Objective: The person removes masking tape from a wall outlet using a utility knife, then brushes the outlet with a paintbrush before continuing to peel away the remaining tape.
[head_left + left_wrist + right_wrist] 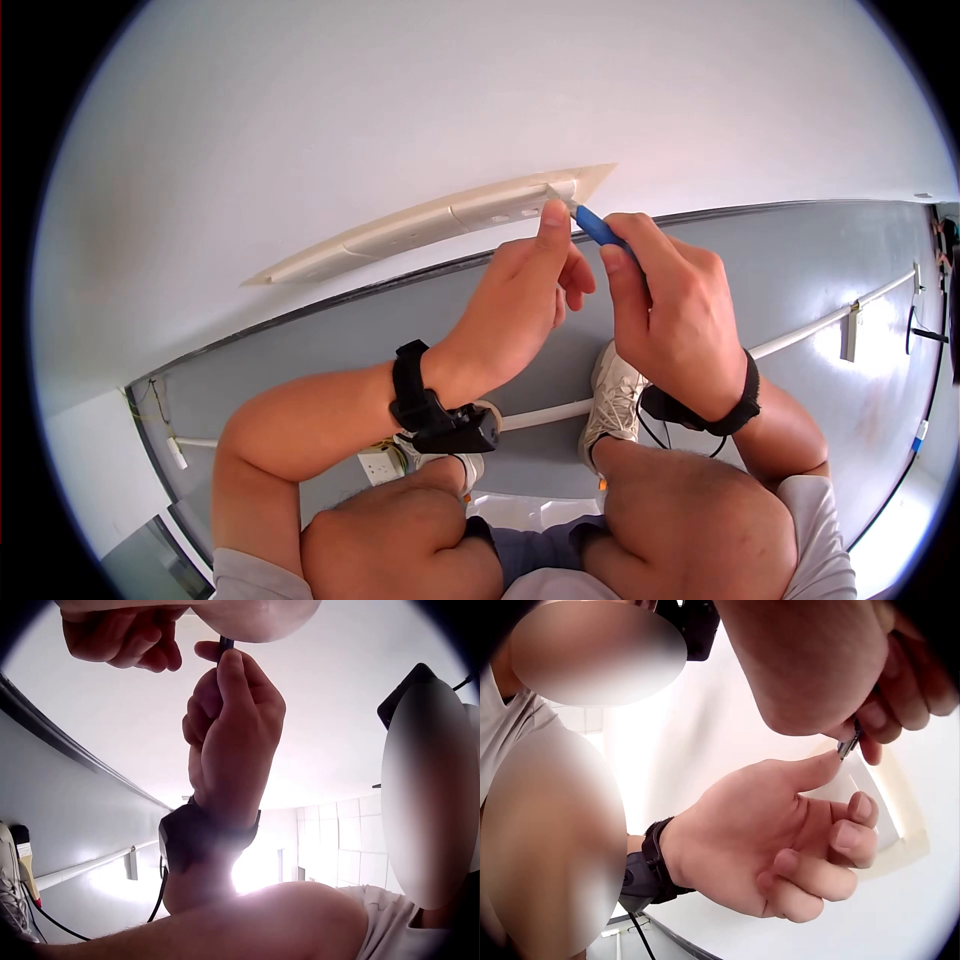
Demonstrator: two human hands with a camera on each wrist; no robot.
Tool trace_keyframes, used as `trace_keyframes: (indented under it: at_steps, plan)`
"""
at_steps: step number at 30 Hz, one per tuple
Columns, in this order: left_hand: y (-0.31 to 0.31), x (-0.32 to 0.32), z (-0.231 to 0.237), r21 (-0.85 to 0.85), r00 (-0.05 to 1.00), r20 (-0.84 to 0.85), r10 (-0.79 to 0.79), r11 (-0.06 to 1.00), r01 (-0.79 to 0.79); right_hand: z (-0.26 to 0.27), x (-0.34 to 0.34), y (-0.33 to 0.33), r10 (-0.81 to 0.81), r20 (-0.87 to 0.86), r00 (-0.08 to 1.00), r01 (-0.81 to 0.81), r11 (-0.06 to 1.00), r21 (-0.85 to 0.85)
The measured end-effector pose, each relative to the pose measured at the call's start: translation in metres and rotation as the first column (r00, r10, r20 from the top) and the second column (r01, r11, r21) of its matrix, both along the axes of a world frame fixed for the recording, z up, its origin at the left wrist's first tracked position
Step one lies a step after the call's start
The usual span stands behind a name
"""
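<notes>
My right hand [680, 300] grips a slim blue utility knife [598, 225], with the thumb and index finger along its handle. A short metal blade [845, 744] shows at its front. That blade meets the right end of a row of white wall sockets [400, 232], which beige masking tape [597, 178] borders. Close by is my left hand [515, 300], its thumb raised right at the blade and its other fingers loosely curled, holding nothing. In the left wrist view, the back of the right hand [236, 742] faces the camera and most of the handle is hidden.
A dark trim line [340, 308] runs below the sockets, over a grey lower wall. White conduit [545, 416] crosses low behind the shoes [615, 395]. A paintbrush [25, 855] stands by a shoe. A white socket box [381, 467] sits low at left.
</notes>
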State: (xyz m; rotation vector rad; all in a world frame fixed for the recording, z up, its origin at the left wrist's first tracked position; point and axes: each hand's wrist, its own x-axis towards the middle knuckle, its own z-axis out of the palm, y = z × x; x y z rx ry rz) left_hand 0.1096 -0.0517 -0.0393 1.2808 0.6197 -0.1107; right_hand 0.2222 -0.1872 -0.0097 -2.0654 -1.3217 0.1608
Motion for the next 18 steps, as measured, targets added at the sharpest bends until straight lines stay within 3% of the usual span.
trace_keyframes:
  at_steps: [3, 7, 9, 18]
  plan:
    - [-0.0033, -0.0013, -0.0036, -0.042, 0.999, 0.025, 0.031, 0.999, -0.030, -0.0002, 0.0002, 0.0024, 0.072, -0.065, 0.995, -0.067, 0.995, 0.078]
    - [-0.0013, 0.0011, -0.0024, -0.005, 1.000, 0.011, -0.026, 1.000, 0.026, 0.0006, 0.0028, 0.0000, 0.007, 0.014, 1.000, -0.007, 1.000, 0.001]
    - [-0.0056, 0.0025, -0.0002, -0.005, 0.999, 0.029, 0.033, 0.999, -0.033, -0.0011, 0.0025, 0.0008, 0.062, -0.065, 0.996, -0.055, 0.994, 0.097]
    - [-0.0069, 0.0028, -0.0048, -0.051, 1.000, 0.013, 0.022, 0.998, -0.021, -0.0017, 0.0048, -0.0019, 0.058, -0.023, 0.998, -0.056, 0.997, 0.057]
